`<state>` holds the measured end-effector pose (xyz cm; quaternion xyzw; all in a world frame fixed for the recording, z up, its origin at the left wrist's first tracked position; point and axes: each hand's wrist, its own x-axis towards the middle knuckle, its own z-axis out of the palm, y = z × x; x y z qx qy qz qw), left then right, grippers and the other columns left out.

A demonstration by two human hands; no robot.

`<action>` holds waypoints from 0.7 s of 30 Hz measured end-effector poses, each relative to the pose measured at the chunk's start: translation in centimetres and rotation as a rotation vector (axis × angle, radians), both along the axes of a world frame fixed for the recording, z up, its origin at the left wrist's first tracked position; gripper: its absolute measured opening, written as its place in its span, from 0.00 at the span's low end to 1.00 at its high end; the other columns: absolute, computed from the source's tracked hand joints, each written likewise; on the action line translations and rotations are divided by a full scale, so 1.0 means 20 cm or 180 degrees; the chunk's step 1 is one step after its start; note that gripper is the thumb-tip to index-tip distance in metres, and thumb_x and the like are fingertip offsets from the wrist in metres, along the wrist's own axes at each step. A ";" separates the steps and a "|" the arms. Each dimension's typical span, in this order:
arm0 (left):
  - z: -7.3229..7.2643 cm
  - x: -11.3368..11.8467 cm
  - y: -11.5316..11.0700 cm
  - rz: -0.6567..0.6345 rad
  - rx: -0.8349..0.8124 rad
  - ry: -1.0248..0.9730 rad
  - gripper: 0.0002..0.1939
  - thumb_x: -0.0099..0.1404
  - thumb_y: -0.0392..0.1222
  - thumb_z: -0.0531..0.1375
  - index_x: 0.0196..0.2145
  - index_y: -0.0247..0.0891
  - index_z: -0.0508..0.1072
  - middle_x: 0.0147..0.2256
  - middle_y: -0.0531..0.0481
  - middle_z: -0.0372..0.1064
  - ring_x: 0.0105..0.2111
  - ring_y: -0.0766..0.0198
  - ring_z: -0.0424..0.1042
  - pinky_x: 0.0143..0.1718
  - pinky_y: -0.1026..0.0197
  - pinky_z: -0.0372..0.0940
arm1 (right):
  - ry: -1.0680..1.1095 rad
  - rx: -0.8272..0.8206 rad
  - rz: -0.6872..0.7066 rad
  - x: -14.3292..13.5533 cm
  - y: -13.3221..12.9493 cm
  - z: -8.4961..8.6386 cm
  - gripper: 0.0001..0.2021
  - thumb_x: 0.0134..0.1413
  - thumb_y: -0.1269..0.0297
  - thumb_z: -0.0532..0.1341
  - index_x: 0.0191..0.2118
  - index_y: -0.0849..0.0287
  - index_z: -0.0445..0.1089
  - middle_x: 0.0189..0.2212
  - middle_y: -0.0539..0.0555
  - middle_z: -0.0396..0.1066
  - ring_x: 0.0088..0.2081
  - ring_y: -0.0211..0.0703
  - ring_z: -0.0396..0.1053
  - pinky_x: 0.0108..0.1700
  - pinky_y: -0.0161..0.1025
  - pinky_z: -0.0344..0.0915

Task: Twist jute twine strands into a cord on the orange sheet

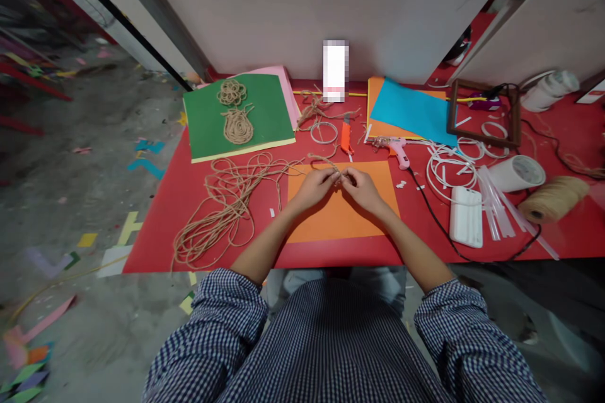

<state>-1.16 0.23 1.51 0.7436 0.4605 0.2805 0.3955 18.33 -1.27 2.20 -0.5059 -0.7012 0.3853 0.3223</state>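
Note:
Over an orange sheet of paper (350, 217), my left hand (320, 187) and my right hand (360, 187) meet fingertip to fingertip. Both are closed in a pinch on a length of jute twine (326, 161), whose end sticks up beyond the fingers. What lies right between the fingertips is mostly hidden. A loose heap of jute twine (227, 208) spreads left of the orange sheet, with strands running toward my left hand. Beyond the hands lie an orange utility knife (346, 137), a white ring (324, 133) and a pink glue gun (399, 152).
Two coiled twine shapes rest on green paper (269, 107) at the back left. Blue paper (411, 112), a brown frame (452, 114), a twine spool (558, 198), a white power strip (466, 217) and glue sticks (494, 204) crowd the right. The glue gun's black cord crosses the table.

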 end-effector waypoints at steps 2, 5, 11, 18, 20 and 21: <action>-0.01 -0.01 0.01 -0.0042 -0.0173 -0.0199 0.22 0.77 0.54 0.49 0.35 0.36 0.73 0.31 0.49 0.73 0.32 0.62 0.70 0.37 0.61 0.63 | -0.0162 0.0095 -0.0015 0.00 0.00 0.01 0.08 0.63 0.59 0.58 0.34 0.55 0.65 0.28 0.49 0.65 0.31 0.41 0.60 0.35 0.38 0.55; -0.01 -0.02 0.01 -0.0092 -0.0170 -0.0109 0.21 0.76 0.53 0.51 0.36 0.36 0.74 0.32 0.48 0.74 0.33 0.62 0.70 0.38 0.61 0.63 | -0.0303 0.0186 -0.0015 0.00 -0.01 0.01 0.08 0.64 0.61 0.57 0.33 0.55 0.63 0.27 0.48 0.63 0.30 0.41 0.59 0.35 0.38 0.53; 0.01 -0.01 0.00 0.0018 0.0255 0.0347 0.19 0.74 0.47 0.52 0.36 0.34 0.77 0.31 0.48 0.75 0.29 0.64 0.67 0.35 0.61 0.58 | -0.0524 0.0361 0.0023 0.00 0.00 0.02 0.08 0.65 0.62 0.57 0.32 0.55 0.63 0.27 0.48 0.63 0.30 0.41 0.59 0.35 0.39 0.51; 0.02 -0.01 0.00 0.0068 0.0677 0.1047 0.16 0.71 0.45 0.55 0.34 0.36 0.80 0.32 0.43 0.77 0.29 0.60 0.69 0.35 0.58 0.57 | -0.0997 0.0615 0.0087 0.02 0.01 0.00 0.07 0.68 0.64 0.57 0.38 0.56 0.70 0.38 0.56 0.74 0.38 0.47 0.68 0.40 0.41 0.55; 0.02 -0.01 -0.01 0.0103 0.0773 0.1258 0.16 0.71 0.45 0.55 0.35 0.37 0.80 0.34 0.41 0.79 0.31 0.58 0.71 0.36 0.57 0.58 | -0.1186 0.0707 0.0064 0.03 0.01 0.00 0.08 0.70 0.62 0.57 0.39 0.56 0.71 0.40 0.58 0.75 0.39 0.49 0.68 0.40 0.42 0.55; 0.02 0.00 -0.01 0.0126 0.0794 0.1333 0.16 0.72 0.45 0.54 0.36 0.37 0.81 0.35 0.40 0.79 0.32 0.57 0.72 0.36 0.57 0.58 | -0.1280 0.0749 0.0050 0.03 0.01 0.00 0.09 0.70 0.61 0.57 0.39 0.56 0.71 0.40 0.58 0.75 0.39 0.49 0.68 0.40 0.42 0.55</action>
